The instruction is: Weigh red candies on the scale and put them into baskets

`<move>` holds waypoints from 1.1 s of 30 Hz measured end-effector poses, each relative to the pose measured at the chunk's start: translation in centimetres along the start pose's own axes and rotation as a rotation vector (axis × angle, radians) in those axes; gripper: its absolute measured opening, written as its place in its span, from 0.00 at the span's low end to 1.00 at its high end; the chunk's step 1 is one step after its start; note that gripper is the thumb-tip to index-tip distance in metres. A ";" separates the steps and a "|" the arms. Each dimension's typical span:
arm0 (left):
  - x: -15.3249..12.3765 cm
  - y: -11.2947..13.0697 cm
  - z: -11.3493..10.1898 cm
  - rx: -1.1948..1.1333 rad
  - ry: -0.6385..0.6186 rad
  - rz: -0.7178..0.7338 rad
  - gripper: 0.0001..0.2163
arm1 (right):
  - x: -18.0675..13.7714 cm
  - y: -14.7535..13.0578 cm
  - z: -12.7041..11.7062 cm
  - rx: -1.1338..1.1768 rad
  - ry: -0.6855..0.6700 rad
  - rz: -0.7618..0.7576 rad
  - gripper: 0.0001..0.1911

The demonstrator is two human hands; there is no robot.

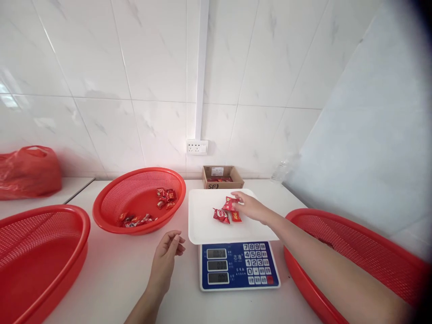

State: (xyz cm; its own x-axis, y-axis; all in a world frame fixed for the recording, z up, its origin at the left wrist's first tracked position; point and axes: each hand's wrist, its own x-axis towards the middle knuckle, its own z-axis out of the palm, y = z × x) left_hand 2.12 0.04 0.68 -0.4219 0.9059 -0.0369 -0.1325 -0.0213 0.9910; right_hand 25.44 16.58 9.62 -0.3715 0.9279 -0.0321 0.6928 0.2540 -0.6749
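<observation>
Apparently the right hand (251,207) touches a red packet (228,205) (grip unclear); the left hand (164,255) curls loosely.

Veined white tiled wall (158,54), white vertical conduit (201,67) meeting a socket (197,147), pale side wall (371,135), white surface (111,279)

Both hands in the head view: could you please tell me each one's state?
Left hand: half open, nothing visible in it.
Right hand: touching a red-wrapped candy; whether gripped, unclear.

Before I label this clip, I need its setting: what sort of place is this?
Probably a weighing counter in a small workroom: a digital scale bears red-wrapped pieces, red baskets stand on either side, and a cardboard box sits behind.
</observation>
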 end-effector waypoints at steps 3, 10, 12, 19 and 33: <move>0.0 -0.1 0.0 0.001 -0.002 -0.003 0.17 | -0.7 0.9 0.7 -0.112 -0.064 -0.162 0.20; -0.2 -0.2 0.1 0.020 -0.009 0.003 0.18 | -2.0 1.9 0.8 -0.074 0.000 -0.135 0.25; -0.3 -0.1 0.2 0.029 -0.026 0.002 0.17 | -2.0 1.9 1.1 -0.061 0.016 -0.124 0.25; -0.3 0.1 0.2 0.038 -0.013 -0.010 0.18 | -1.3 1.5 2.1 -0.247 0.052 -0.214 0.22; -0.1 0.3 0.2 0.038 0.006 -0.003 0.20 | -1.6 1.8 -3.6 -0.197 0.447 -0.128 0.10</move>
State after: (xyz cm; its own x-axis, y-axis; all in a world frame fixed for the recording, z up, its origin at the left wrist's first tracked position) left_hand 2.34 -0.01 0.99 -0.4267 0.9035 -0.0403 -0.0992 -0.0025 0.9951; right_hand 29.49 16.48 11.12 -0.1902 0.9011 0.3896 0.7783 0.3803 -0.4996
